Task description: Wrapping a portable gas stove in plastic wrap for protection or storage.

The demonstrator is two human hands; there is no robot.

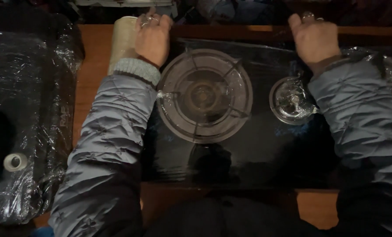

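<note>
Wrapping step: left hand (152,39) grips the film roll (123,44); right hand (314,39) apparently pinches film over the glass hob (248,149). Next move needs taut, even film.

wrapped black appliance (29,87), far left | small tape roll (15,162) on it | wooden table (93,57) underneath
</note>
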